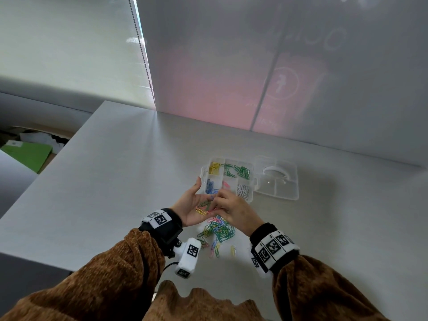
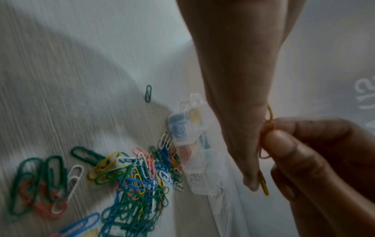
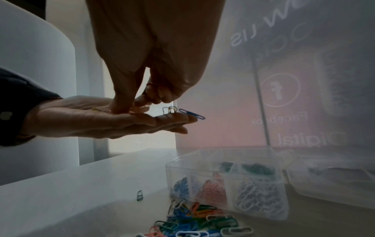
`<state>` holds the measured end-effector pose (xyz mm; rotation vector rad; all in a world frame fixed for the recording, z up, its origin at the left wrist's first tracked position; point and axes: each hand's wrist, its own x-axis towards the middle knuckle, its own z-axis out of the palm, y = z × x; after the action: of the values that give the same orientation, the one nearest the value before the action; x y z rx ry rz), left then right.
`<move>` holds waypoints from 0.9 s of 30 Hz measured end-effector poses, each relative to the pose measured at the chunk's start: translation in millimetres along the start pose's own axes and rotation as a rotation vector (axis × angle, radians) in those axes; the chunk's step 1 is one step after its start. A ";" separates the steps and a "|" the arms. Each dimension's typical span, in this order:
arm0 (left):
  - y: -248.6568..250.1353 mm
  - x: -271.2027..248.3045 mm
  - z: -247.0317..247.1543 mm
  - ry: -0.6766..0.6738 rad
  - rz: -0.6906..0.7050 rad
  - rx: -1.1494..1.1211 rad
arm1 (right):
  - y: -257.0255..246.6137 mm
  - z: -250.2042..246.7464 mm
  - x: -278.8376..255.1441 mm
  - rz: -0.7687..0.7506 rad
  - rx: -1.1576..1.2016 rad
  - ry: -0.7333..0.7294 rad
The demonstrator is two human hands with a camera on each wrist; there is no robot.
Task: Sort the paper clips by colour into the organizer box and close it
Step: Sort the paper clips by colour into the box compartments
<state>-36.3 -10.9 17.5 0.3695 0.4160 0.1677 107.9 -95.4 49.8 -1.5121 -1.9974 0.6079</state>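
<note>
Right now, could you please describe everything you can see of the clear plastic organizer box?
The clear plastic organizer box stands open on the white table, its hinged lid lying flat to the right. Dividers form compartments holding yellow, green, blue, pink and white clips. The loose clip pile reaches its near wall; neither hand touches it.

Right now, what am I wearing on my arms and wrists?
Both arms are in fuzzy brown knit sleeves. Each wrist has a black band with white blocks carrying black-and-white square markers. The left hand also has a white marker-covered camera pod on a black bracket under the wrist, with a black cable. The right hand is bare, its wristband wide.
</note>
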 end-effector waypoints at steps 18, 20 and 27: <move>-2.0 -5.5 14.2 -0.101 0.011 0.051 | -5.3 -7.8 4.1 0.075 0.079 -0.090; -3.0 -2.2 11.8 -0.069 0.021 0.141 | -4.5 -5.1 4.8 0.066 0.020 -0.118; -0.7 -1.0 -0.2 0.033 0.032 -0.003 | -8.1 -9.1 12.8 0.413 0.648 0.073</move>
<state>-37.2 -11.7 17.4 0.3708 0.4423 0.2055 105.5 -85.0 63.9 -1.4861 -1.2418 1.2068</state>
